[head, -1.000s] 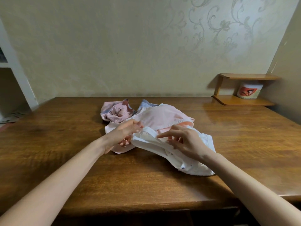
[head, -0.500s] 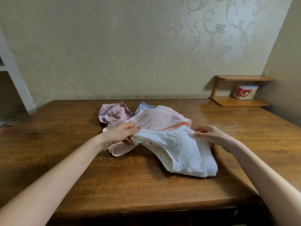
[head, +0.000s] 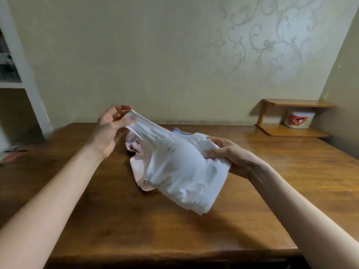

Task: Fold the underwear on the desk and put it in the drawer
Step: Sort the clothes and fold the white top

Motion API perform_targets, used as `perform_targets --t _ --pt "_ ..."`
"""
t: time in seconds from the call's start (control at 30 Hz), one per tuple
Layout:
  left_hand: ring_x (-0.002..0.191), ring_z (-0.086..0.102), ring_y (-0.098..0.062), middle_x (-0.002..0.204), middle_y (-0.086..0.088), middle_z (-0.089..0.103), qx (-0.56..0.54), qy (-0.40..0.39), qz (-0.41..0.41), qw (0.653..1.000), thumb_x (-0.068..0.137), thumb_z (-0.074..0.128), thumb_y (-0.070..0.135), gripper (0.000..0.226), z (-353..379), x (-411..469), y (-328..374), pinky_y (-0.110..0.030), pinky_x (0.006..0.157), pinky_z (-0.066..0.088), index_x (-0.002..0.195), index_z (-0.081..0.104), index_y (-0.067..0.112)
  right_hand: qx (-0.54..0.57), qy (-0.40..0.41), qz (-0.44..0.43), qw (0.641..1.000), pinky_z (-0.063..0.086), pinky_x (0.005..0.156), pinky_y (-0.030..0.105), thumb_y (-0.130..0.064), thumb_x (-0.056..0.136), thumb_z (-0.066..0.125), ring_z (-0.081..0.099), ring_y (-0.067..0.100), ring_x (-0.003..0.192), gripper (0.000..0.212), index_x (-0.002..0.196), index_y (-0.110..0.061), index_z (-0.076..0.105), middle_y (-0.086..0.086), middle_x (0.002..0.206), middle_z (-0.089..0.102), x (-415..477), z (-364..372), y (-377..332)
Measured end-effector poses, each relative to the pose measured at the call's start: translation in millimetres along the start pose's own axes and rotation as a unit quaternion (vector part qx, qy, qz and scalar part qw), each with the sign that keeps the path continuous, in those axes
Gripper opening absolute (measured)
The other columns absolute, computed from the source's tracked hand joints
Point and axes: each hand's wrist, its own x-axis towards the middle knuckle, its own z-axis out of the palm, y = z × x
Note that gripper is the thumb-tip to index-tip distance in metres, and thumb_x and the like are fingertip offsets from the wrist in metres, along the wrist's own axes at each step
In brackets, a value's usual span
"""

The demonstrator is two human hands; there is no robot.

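Desk (head: 194, 230) cleared: both hands have lifted white underwear (head: 180, 171).

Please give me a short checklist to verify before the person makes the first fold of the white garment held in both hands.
1. Left hand pinches one end of the white garment: ok.
2. Right hand grips the other side: ok.
3. Garment lifted free of the pink pieces beneath: cannot tell; it overlaps them in this view.
4. Garment spread flat for folding: not ok, it hangs bunched.
5. Bare space on the desk in front to lay it down: ok.
6. Drawer open and ready: cannot tell, no drawer is in view.
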Motion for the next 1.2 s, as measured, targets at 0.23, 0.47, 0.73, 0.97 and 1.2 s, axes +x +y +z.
perform_targets --t 0.23,0.47,0.73,0.97,1.2 --pt "0.084 0.06 -0.02 0.101 -0.013 0.064 0.19 0.065 -0.357 0.912 0.09 0.053 0.045 0.062 -58 -26 -36 -0.03 0.067 0.052 0.133 0.042 0.001 -0.048 0.093 0.104 0.989 0.05 0.096 0.04 0.001 0.073 0.068 0.057 0.03 0.108 0.058 0.127 -0.016 0.056 0.015 0.125 0.056 81 74 31" --pt "0.094 0.056 -0.016 0.102 0.0 0.063 0.243 0.022 -0.397 0.885 0.079 0.053 0.065 0.061 -56 -37 -42 -0.026 0.075 0.044 0.112 0.06 0.014 0.054 0.014 0.05 0.997 0.054 0.085 0.032 0.015 0.079 0.054 0.062 0.022 0.098 0.045 0.102 -0.022 0.064 0.004 0.102 0.067 91 92 31" --pt "0.09 0.068 -0.021 0.102 -0.011 0.071 0.155 0.082 -0.148 0.973 0.079 0.072 0.021 0.022 -35 -20 -7 -0.034 0.08 0.054 0.099 0.065 0.014 -0.041 0.013 0.033 0.999 0.049 0.096 0.038 -0.002 0.078 0.07 0.057 0.024 0.111 0.054 0.122 -0.026 0.052 0.006 0.121 0.058 87 91 28" --pt "0.072 0.057 -0.02 0.077 -0.01 0.066 0.483 0.123 0.071 0.864 0.075 0.073 0.023 0.017 -45 10 27 -0.031 0.066 0.045 0.077 0.067 0.008 -0.098 0.099 -0.094 0.986 0.049 0.097 0.038 -0.018 0.083 0.07 0.061 0.02 0.109 0.045 0.124 -0.024 0.053 0.005 0.113 0.066 84 85 26" --pt "0.069 0.062 0.01 0.085 0.006 0.066 0.261 0.056 -0.003 0.964 0.088 0.055 -0.001 0.024 -29 -2 22 -0.011 0.069 0.05 0.085 0.065 0.02 -0.204 0.103 -0.284 0.931 0.044 0.095 0.024 -0.03 0.088 0.06 0.053 0.007 0.114 0.036 0.121 -0.041 0.057 -0.012 0.123 0.056 77 105 14"
